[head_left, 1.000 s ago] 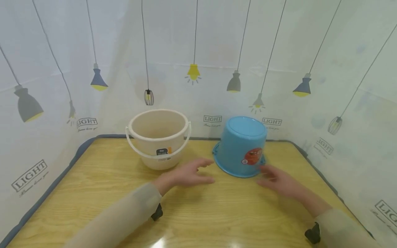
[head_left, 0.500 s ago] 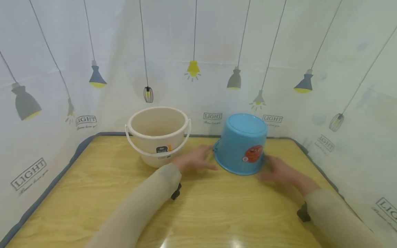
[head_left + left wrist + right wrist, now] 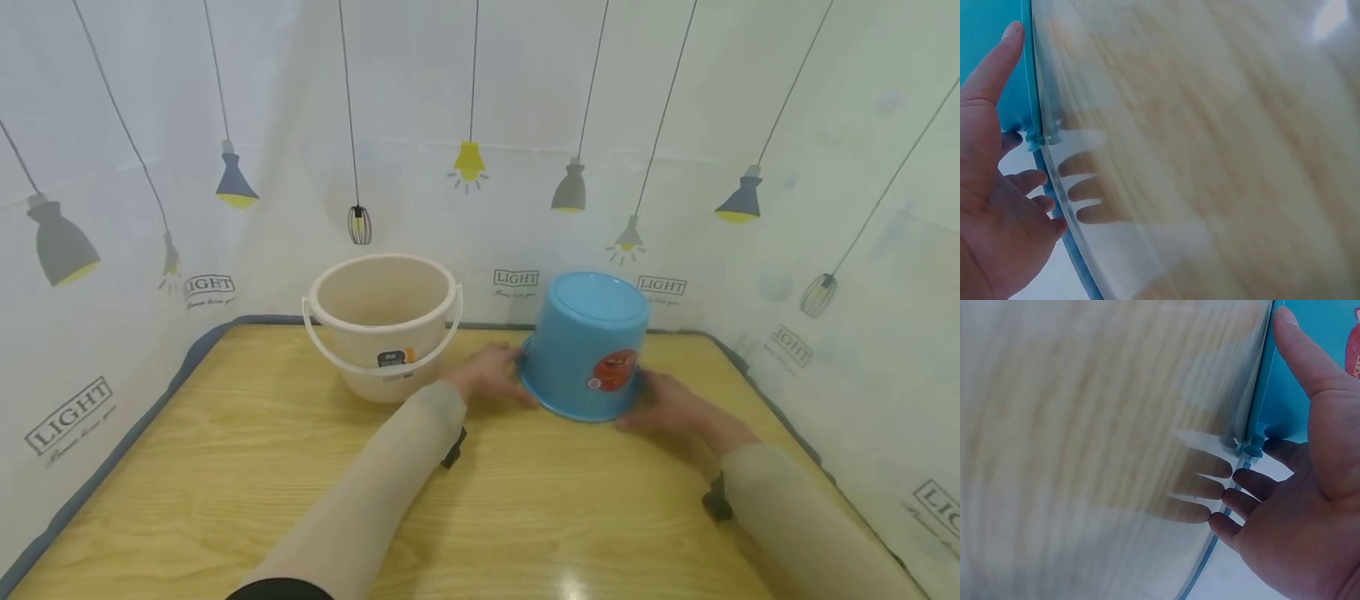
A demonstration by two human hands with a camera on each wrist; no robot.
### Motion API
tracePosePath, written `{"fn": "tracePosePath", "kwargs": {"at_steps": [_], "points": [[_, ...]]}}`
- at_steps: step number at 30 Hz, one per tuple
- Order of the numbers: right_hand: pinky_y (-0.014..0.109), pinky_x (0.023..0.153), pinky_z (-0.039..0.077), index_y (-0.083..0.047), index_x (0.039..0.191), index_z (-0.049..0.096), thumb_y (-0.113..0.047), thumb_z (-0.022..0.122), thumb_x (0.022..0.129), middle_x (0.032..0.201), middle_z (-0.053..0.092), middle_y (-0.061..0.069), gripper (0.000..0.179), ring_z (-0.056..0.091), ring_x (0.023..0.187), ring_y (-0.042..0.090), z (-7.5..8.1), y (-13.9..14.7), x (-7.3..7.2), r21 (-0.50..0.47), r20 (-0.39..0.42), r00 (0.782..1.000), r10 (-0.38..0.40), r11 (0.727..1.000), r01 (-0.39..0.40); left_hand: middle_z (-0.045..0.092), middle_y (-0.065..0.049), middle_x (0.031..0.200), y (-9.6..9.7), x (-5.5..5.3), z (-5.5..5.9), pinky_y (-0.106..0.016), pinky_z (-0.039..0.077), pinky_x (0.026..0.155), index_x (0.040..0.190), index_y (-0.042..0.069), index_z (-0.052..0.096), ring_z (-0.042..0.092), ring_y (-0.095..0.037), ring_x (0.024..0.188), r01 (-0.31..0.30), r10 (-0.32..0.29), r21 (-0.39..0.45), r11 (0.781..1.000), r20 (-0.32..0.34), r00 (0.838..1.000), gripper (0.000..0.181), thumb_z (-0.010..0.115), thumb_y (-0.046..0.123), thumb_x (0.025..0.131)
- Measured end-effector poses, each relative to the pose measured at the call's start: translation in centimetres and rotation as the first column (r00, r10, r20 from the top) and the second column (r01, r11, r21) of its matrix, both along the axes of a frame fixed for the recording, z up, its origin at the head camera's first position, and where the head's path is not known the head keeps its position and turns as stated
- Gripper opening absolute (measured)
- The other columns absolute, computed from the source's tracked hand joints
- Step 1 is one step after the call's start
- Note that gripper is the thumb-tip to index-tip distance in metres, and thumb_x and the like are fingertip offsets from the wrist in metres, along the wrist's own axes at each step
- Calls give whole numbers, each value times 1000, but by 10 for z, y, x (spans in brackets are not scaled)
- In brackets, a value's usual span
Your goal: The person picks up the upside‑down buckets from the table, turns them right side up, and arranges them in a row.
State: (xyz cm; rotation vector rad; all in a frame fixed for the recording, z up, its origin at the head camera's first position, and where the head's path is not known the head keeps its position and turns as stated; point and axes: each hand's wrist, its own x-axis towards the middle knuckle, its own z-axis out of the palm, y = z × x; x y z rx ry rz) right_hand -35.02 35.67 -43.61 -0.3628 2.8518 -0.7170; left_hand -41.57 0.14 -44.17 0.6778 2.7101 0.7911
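Note:
An upside-down blue bucket (image 3: 577, 350) with a red label stands on the table, its rim down. My left hand (image 3: 491, 373) is at its left side, thumb over the front of the rim and fingers spread by the handle lug in the left wrist view. On the other side, my right hand (image 3: 671, 404) mirrors this pose. In the right wrist view, its thumb (image 3: 1300, 347) overlaps the blue wall near the rim, while the other fingers lie loosely beside the lug. A cream bucket (image 3: 390, 367) stands upright to the left, its white handle hanging in front.
The wooden table (image 3: 187, 442) has a blue-grey border strip along its edges. Close behind and at both sides hangs a pale sheet (image 3: 412, 100) printed with lamps. The cream bucket is close to my left hand and forearm.
Both hands have moved in against the blue bucket's lower sides, the left going forward and right, the right slightly left. Both buckets have stayed in place.

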Motion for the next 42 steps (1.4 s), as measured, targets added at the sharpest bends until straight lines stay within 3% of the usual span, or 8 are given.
{"fn": "tracePosePath", "kwargs": {"at_steps": [5, 12, 19, 23, 30, 35, 36, 42], "points": [[77, 128, 26, 7, 171, 21, -68, 90, 81, 171, 29, 40, 136, 29, 158, 62, -3, 4, -5, 12, -10, 1000, 16, 1000, -16, 29, -15, 182, 3, -7, -3, -63, 28, 136, 174, 29, 34, 29, -40, 168, 1, 0, -18, 1000, 10, 1000, 121, 96, 62, 75], [77, 128, 27, 10, 170, 21, -68, 91, 79, 171, 28, 42, 139, 28, 157, 64, -1, -4, -4, 33, 13, 1000, 5, 999, -5, 36, -13, 179, 2, -10, -2, -67, 22, 137, 172, 21, 38, 29, -39, 167, 25, -26, -44, 999, -10, 1000, 114, 95, 55, 80], [74, 130, 27, 7, 172, 16, -64, 89, 84, 175, 26, 37, 135, 27, 161, 60, -1, -11, -1, 28, 17, 1000, -14, 1000, 14, 32, -9, 181, 2, -11, 1, -66, 8, 139, 173, 22, 36, 15, -37, 172, 5, -3, -18, 1000, 64, 998, 114, 95, 53, 80], [73, 132, 24, 4, 174, 12, -65, 87, 86, 177, 22, 35, 135, 24, 163, 59, -3, -11, 0, 14, 34, 999, -28, 1000, 27, 34, -7, 181, 5, -10, 1, -63, 15, 139, 172, 23, 37, 23, -36, 170, -20, 20, -2, 1000, 84, 996, 115, 97, 52, 79], [74, 130, 27, 1, 174, 16, -70, 86, 84, 176, 28, 33, 134, 30, 161, 58, -9, -5, -3, 39, 12, 999, -30, 999, 29, 49, -7, 172, 9, -7, -5, -52, 34, 135, 168, 16, 44, 45, -32, 160, -21, 21, 38, 999, 12, 1000, 111, 100, 47, 77], [74, 130, 28, -2, 175, 17, -73, 81, 87, 175, 32, 31, 130, 34, 159, 57, -11, 1, -2, 72, -26, 1000, -17, 997, 18, 49, -9, 172, 9, -5, -3, -52, 34, 136, 168, 14, 44, 45, -32, 161, -13, 10, 105, 994, 31, 999, 108, 99, 42, 80], [74, 130, 27, -1, 175, 16, -69, 80, 91, 175, 31, 33, 126, 34, 158, 58, -3, -2, 4, 70, -22, 1000, -6, 998, 8, 49, -10, 172, 8, -5, -3, -51, 33, 136, 168, 13, 44, 44, -32, 161, -10, 6, 126, 992, 35, 999, 107, 98, 41, 81], [75, 128, 29, 0, 174, 18, -69, 77, 93, 173, 34, 34, 122, 37, 156, 59, -1, 3, 10, -2, -34, 999, 17, 1000, -17, 42, -9, 176, 3, 2, 5, -51, 32, 137, 171, 13, 39, 39, -32, 164, 0, -15, 207, 978, 73, 997, 107, 95, 42, 85]]}}
